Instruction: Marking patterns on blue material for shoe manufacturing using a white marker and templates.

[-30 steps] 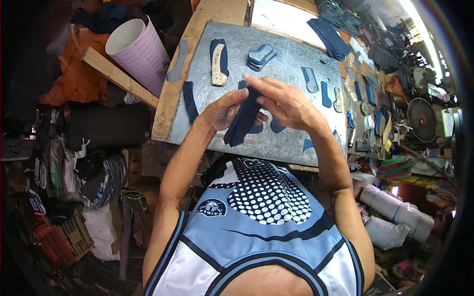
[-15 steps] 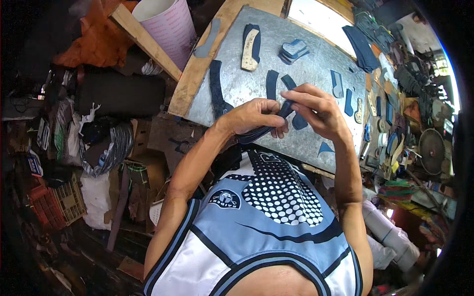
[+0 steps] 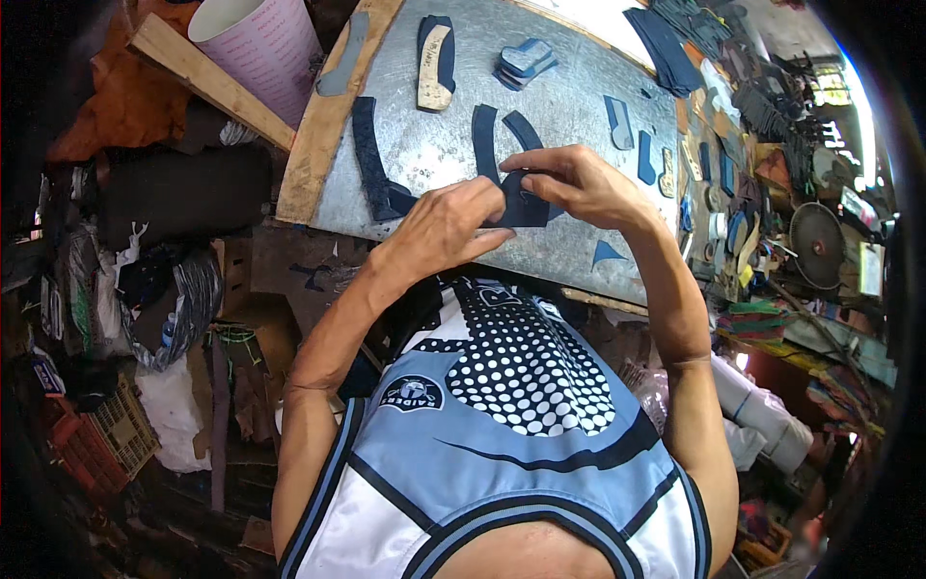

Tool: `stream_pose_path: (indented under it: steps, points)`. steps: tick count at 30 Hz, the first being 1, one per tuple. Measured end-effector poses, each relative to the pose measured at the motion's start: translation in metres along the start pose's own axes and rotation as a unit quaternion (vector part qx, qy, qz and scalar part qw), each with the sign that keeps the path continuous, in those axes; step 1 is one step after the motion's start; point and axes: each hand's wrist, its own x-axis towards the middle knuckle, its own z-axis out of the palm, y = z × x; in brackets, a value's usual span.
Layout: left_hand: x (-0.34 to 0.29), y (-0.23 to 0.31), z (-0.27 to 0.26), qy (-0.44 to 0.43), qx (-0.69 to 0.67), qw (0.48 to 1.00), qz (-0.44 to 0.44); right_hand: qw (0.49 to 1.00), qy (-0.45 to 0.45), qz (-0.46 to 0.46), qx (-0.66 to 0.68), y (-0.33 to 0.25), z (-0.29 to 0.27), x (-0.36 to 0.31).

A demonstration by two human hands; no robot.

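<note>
Over the near part of a metal-topped table (image 3: 579, 96), a dark, flat shoe-upper piece (image 3: 527, 209) lies between my hands. My left hand (image 3: 446, 224) grips its left edge, fingers curled and thumb stretched along the near side. Bent over its upper right part, my right hand (image 3: 584, 188) pinches it with thumb and fingers. Just beyond are two curved dark strips, a left one (image 3: 484, 140) and a right one (image 3: 522, 127), partly behind my fingers. An L-shaped dark piece (image 3: 370, 159) rests left of my left hand.
Farther back lie a tan template (image 3: 436, 72) on a dark piece and a blue-grey stack (image 3: 526, 60). Small cut pieces (image 3: 619, 124) and a blue triangular scrap (image 3: 606, 253) are at the right. A wooden beam (image 3: 207, 82) and white bin (image 3: 260, 48) stand left; a fan (image 3: 816, 243) is far right.
The dark piece, earlier bunched up between my fingers, is now spread flatter and lower at the table. My hands have moved apart a little. The whole view has shifted, moving the table left and up.
</note>
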Motion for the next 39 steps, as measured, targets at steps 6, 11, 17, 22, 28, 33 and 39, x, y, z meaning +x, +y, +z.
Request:
stream_pose_path:
  steps: [6,11,17,22,28,33,39]
  points:
    - [-0.043,-0.024,-0.04,-0.028,-0.039,0.982,-0.181,0.998,0.024,-0.044,0.032,0.029,-0.002,0.002]
    - [-0.07,-0.089,-0.09,0.022,-0.23,0.931,-0.283,0.993,0.076,0.012,0.093,0.032,0.025,0.021]
    - [-0.028,-0.177,-0.111,0.219,-0.274,0.894,-0.278,0.984,0.073,0.035,0.16,0.045,0.11,0.079]
    - [-0.004,-0.226,-0.089,0.212,-0.157,0.905,-0.335,0.956,0.049,0.103,0.272,0.057,0.163,0.112]
    - [-0.022,-0.279,-0.07,0.229,-0.116,0.904,-0.342,0.95,0.043,0.132,0.28,0.065,0.188,0.133]
    - [-0.008,-0.275,-0.064,0.213,-0.164,0.91,-0.315,0.98,0.082,0.103,0.15,0.052,0.176,0.125]
    - [-0.003,-0.242,-0.068,0.177,-0.142,0.921,-0.315,0.995,0.092,0.037,0.016,0.05,0.178,0.119]
